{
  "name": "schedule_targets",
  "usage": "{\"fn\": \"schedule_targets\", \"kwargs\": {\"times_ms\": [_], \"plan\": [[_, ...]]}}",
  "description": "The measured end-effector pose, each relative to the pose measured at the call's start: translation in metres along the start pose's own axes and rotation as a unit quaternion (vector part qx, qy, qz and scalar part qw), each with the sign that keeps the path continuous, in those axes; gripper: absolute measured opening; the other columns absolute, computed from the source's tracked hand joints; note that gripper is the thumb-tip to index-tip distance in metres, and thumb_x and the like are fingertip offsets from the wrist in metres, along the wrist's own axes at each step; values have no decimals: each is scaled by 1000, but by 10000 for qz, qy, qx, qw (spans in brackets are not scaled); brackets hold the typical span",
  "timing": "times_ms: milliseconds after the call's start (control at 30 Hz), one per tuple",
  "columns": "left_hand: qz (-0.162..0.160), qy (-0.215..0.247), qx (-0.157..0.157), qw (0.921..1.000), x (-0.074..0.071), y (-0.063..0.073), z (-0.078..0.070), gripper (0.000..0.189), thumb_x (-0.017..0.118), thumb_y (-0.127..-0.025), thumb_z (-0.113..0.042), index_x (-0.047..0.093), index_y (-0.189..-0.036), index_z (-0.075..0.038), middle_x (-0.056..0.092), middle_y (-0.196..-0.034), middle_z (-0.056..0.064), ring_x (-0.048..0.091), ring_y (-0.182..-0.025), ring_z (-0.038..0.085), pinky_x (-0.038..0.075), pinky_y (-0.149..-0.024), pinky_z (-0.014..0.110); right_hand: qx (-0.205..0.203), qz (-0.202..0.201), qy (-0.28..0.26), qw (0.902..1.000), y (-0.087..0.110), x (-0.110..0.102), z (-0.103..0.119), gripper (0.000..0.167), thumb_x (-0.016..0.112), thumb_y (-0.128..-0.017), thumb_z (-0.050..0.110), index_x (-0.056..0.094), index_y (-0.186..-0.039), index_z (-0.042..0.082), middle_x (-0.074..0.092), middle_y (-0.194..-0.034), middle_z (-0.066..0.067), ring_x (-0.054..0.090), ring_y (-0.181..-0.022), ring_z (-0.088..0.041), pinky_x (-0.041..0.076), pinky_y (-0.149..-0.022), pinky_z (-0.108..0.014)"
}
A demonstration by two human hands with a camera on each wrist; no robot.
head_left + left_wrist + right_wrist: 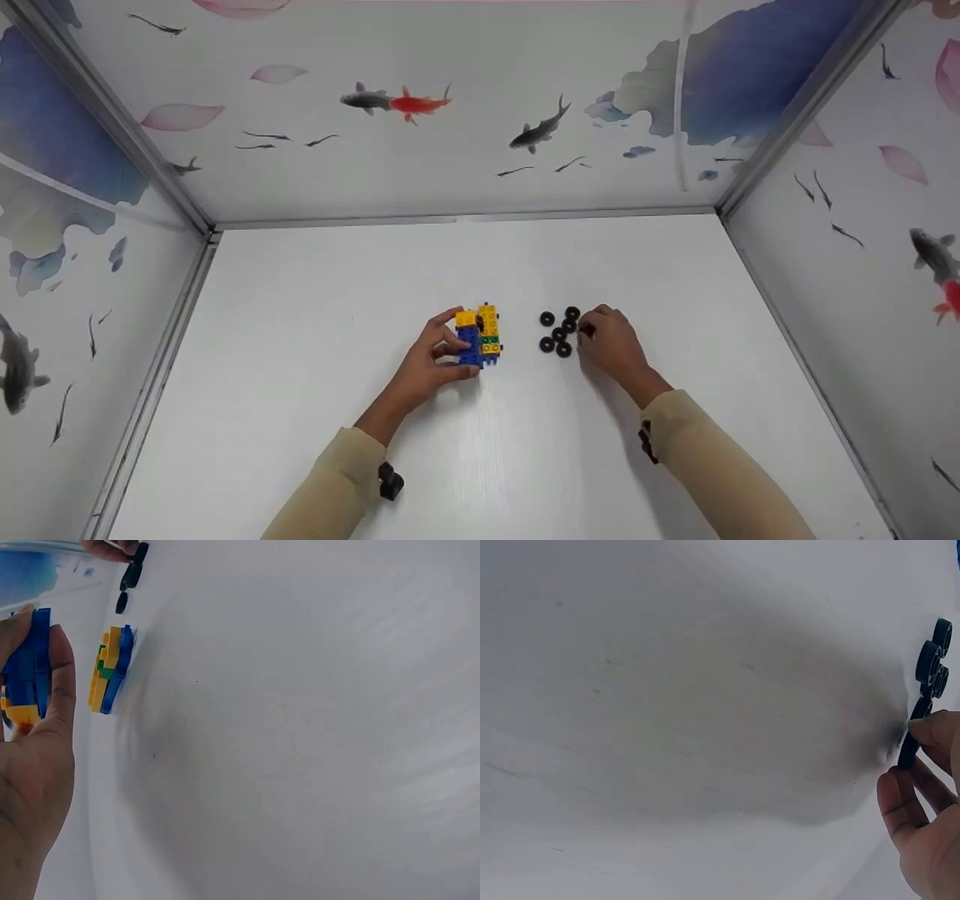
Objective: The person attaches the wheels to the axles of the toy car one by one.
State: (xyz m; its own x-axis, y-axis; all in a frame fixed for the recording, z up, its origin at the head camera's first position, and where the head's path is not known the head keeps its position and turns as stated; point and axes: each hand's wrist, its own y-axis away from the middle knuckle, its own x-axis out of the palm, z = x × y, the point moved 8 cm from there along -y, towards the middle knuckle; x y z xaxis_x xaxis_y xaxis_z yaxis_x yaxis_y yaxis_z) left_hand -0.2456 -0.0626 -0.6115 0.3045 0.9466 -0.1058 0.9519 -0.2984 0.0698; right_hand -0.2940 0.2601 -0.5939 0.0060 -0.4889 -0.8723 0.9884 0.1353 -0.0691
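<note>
My left hand (421, 369) grips a toy-brick piece (468, 346), blue with a yellow block at its far end. In the left wrist view the thumb and fingers curl round its blue side (31, 660). Just right of it on the table lies a second brick piece (489, 319), yellow and green on a blue base. My right hand (615, 346) is at the right side of a cluster of small black toy wheels (563, 349). Its thumb and fingers pinch one black wheel (907, 752), seen nearly edge-on in the right wrist view.
A white table (315, 300) spreads under both hands. Printed panels with fish and petals close it in at the back (465, 172), left and right. Metal strips (337, 223) run along the table's edges.
</note>
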Motion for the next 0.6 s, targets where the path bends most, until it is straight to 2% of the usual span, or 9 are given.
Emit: {"fn": "schedule_targets", "kwargs": {"times_ms": [267,400,600], "plan": [[-80,-11,-18,10000,0,0,-2,41,94,-90,-17,62,-114,-11,32,-179,-17,68,-133,32,56,-119,47,-139,-236,-366,9990,0,-4,11,23,78,-100,6,77,-122,-3,74,-124,-21,72,-110,-38,62,-95,-53],[-107,-49,-70,9999,-1,-1,-2,41,94,-90,-18,63,-115,-12,32,-179,-18,68,-134,31,56,-119,45,-249,-204,-443,9985,1,-4,21,29,80,-101,8,76,-128,-1,76,-122,-20,73,-108,-36,64,-92,-50],[-183,-72,-123,9997,-2,-2,-1,42,95,-89,-18,64,-116,-14,34,-178,-18,67,-137,31,56,-119,46,-414,-103,-763,9962,2,-3,40,27,79,-102,8,77,-128,1,77,-121,-16,75,-105,-32,65,-90,-47]]}}
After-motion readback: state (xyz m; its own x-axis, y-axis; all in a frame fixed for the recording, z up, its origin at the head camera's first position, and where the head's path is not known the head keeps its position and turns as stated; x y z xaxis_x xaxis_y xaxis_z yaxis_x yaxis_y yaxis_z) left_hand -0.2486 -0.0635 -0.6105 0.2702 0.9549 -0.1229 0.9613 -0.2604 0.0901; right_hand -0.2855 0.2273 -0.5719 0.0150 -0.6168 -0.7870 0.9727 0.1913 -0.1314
